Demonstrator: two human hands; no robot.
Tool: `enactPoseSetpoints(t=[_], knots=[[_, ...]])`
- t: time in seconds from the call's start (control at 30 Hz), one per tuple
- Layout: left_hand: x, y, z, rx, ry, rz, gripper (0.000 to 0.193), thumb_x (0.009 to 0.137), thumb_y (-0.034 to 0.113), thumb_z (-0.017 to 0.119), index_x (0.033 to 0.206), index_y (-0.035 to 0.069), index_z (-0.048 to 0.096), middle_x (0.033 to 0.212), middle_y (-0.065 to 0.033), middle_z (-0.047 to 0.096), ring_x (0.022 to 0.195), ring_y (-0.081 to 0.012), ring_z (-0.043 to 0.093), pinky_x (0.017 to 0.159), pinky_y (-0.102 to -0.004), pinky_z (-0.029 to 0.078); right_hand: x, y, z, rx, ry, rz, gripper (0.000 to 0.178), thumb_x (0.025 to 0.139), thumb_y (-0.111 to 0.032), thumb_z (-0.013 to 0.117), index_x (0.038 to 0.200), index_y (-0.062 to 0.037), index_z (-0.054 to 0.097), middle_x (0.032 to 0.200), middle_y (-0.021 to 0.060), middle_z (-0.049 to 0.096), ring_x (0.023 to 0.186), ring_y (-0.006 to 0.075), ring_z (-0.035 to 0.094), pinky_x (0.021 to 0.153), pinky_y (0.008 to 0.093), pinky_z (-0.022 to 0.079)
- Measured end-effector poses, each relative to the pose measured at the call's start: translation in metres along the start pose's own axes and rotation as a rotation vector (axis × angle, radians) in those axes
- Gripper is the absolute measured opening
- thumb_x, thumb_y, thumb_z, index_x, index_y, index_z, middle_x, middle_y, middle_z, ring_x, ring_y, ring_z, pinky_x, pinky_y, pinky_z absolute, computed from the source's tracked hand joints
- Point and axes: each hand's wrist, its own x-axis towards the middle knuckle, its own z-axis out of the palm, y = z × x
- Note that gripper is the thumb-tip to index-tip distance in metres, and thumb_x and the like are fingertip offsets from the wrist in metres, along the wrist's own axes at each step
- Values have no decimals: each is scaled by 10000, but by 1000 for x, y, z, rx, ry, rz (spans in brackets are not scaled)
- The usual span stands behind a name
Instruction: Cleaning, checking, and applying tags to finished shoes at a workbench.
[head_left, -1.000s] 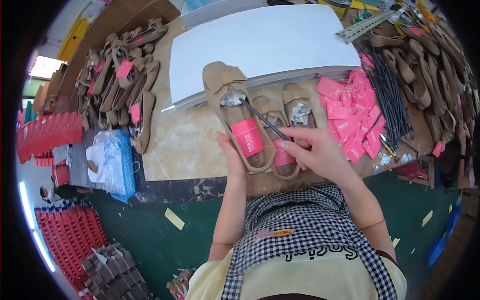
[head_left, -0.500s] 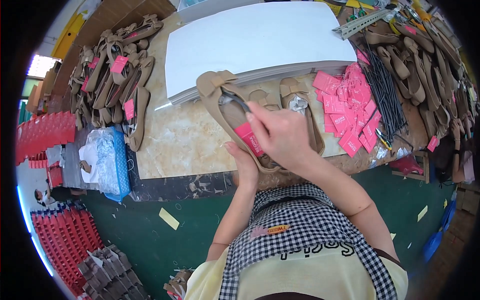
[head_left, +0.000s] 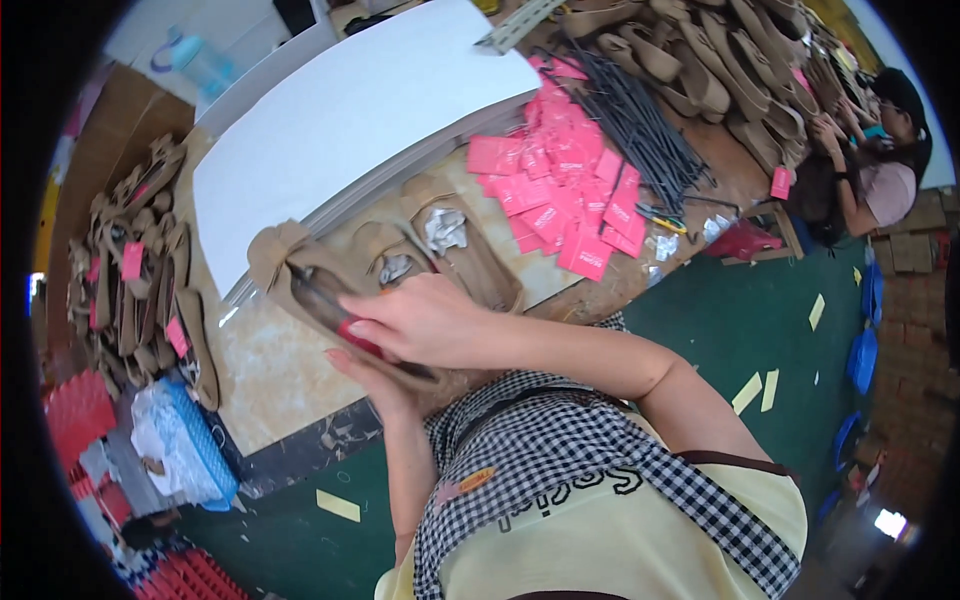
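our right hand [head_left: 425,322] has moved from beside the heel, a second ago, to over the opening of the beige flat shoe with a bow [head_left: 305,308], and our whole view has swung rightward. we have that hand's fingers together around the thin dark rod [head_left: 317,291], which now runs along inside the shoe toward its toe. our left hand [head_left: 376,380] is clamped on the near side of the shoe from below, and we hold the shoe tilted above the front edge of the bench [head_left: 735,168], its toe by the thick stack of white sheets [head_left: 340,120]. a pink rectangular card [head_left: 352,330] shows in the shoe, partly under our fingers. just beside it, two more beige shoes [head_left: 424,190] bear crumpled silvery paper [head_left: 445,230]. toward the bench's right end we see a heap of pink cards [head_left: 555,185], then a bundle of black rods [head_left: 640,115]. piled beige shoes with pink tags [head_left: 150,290] fill the left end, and a blue dotted basket [head_left: 210,450] sits near the front left corner.
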Motion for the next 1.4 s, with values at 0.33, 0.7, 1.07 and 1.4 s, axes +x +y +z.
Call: enactPoseSetpoints(t=[0.33,0.7,1.07,1.4], knots=[[25,38,-29,1195,-96,172,493,893,165,650,1317,-42,506,999,-102,695,817,-255,656,736,-349,515,-87,248,-171,-1007,427,548,220,883,-283,616,943,-72,618,798,160,672,757,346,681,658,460,549],[20,13,-22,-284,-477,-375,745,898,596,448,1336,-7,463,1216,-211,597,953,-289,667,806,-414,570,-54,69,-102,48,241,396,441,864,-122,665,1299,-106,592,531,24,473,499,49,411,483,263,369],[38,1,-27,143,-372,117,652,972,570,322,1291,33,507,1192,-106,614,1083,-206,602,958,-372,466,-16,0,-29,321,-35,177,352,916,-177,570,1249,-65,602,551,141,502,461,258,505,482,359,388],[25,-35,-9,162,-156,295,786,974,651,232,1388,12,426,1341,-130,529,1248,-249,495,1053,-385,388,-12,-2,22,-240,289,-33,315,879,-160,637,1156,-11,651,622,117,601,475,277,554,493,363,441]])
